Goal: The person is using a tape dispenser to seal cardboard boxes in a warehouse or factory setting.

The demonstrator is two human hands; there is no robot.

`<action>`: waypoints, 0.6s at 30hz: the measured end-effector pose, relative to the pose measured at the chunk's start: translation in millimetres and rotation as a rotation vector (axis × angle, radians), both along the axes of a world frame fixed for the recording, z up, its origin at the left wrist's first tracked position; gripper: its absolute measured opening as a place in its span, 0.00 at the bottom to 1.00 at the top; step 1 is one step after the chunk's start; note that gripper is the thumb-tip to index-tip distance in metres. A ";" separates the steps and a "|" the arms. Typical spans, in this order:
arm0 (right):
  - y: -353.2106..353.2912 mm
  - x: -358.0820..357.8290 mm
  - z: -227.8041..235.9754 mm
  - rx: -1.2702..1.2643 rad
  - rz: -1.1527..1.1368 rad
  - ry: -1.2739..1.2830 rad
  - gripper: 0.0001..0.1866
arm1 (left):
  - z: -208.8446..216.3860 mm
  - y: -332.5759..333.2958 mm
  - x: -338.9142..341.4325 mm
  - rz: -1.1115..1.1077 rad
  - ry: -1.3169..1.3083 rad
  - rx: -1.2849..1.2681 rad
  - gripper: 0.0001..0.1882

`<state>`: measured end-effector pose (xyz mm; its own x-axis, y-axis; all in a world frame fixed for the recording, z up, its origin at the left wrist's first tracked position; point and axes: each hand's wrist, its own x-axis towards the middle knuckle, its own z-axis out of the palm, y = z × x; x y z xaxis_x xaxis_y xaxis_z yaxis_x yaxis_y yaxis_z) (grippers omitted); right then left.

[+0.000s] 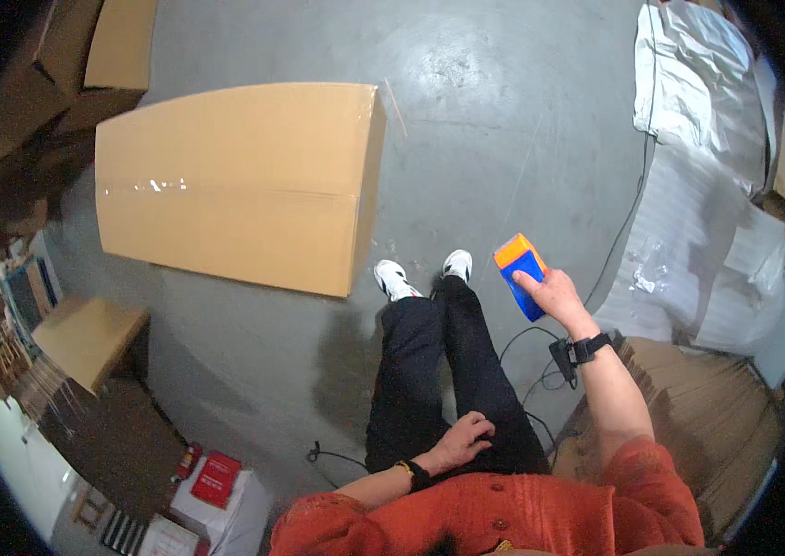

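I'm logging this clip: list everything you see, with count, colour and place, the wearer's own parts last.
Large carton: one, tan, floor, left of the feet
Blue-and-orange tool: one, in the right hand
Boxes: several, brown, upper left
Tan panel: one, left side
Red item: one, on a white block, lower left
Plastic sheeting: uncounted, white, upper right
Foam-like sheets: uncounted, white, right
Cardboard stack: one, brown, lower right
Cables: several, black, floor
Floor: one, grey
Shoes: two, white with black, centre
Trousers: one pair, black, below the shoes
Top: one, orange-red, bottom
Watch: one, black, right wrist
Left hand: one, bare, at the lap
Right hand: one, bare, right of the shoes
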<state>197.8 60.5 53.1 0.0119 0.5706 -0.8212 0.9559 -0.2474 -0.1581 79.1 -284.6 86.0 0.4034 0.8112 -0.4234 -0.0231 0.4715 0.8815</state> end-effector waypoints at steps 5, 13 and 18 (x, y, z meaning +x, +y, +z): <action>15.8 -34.0 7.2 0.051 0.120 0.001 0.41 | -1.4 -11.5 1.9 0.128 -0.001 0.122 0.06; 94.5 -80.8 31.4 0.206 0.332 -0.055 0.41 | 16.2 9.0 -24.4 -0.199 -0.972 -0.541 0.07; 163.2 -120.8 7.6 0.465 0.491 -0.056 0.40 | 6.8 22.7 -17.1 -0.104 -0.882 -0.462 0.07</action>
<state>77.0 223.7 60.6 -0.3035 0.8146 -0.4944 0.9499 0.2994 -0.0898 62.0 -261.8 92.8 0.7849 0.5852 -0.2036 -0.5192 0.8006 0.2991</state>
